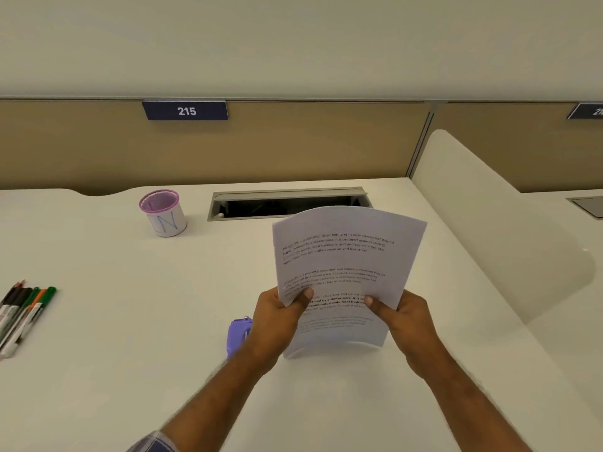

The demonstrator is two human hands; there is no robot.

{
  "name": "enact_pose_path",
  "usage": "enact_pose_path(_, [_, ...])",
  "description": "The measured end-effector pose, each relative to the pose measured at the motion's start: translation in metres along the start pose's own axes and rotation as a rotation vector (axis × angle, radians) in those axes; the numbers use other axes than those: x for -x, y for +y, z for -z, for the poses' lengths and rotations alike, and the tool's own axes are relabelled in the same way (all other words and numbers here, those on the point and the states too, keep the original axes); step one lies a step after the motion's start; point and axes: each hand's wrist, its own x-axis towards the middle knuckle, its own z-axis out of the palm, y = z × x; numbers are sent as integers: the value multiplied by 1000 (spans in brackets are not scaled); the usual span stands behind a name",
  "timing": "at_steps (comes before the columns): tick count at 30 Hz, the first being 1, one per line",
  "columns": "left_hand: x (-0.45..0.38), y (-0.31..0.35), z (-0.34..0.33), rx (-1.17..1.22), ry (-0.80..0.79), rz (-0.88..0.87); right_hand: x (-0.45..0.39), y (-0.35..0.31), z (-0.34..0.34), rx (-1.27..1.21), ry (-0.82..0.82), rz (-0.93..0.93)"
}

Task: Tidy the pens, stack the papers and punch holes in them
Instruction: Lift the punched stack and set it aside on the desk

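A stack of printed white papers [342, 256] stands upright on its lower edge on the white desk [130, 370], slightly bowed. My left hand [277, 318] grips its left side and my right hand [401, 318] grips its right side, thumbs on the front sheet. A purple hole punch [237, 334] lies on the desk just left of my left wrist, partly hidden by it. Several marker pens [23, 311] lie in a loose bundle at the far left edge. A pink mesh pen cup [163, 212] with a white label stands at the back, nothing visible in it.
An open cable slot [287, 203] is cut into the desk behind the papers. A tan partition [293, 141] with the sign 215 [186, 110] backs the desk. A cream side divider [489, 223] bounds the desk on the right.
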Motion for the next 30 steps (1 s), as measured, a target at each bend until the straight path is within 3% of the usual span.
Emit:
enact_pose_path(6, [-10,13,9,239,131,17,2,5,7,-48,6,4])
enact_pose_path(11, [-20,36,15,597,84,-38,2,10,1,-287,69,-140])
enact_pose_path(15, [-19,39,6,831,81,93,4,1,-16,-509,-149,-129])
enact_pose_path(17, [-16,35,-1,860,81,142,3,-7,-24,-571,-222,-90])
enact_pose_path(23, [-13,20,-6,840,27,218,-3,-15,-25,-534,-78,-80])
enact_pose_path(30, [-40,39,55,841,-44,171,-7,-17,24,-471,-82,-128])
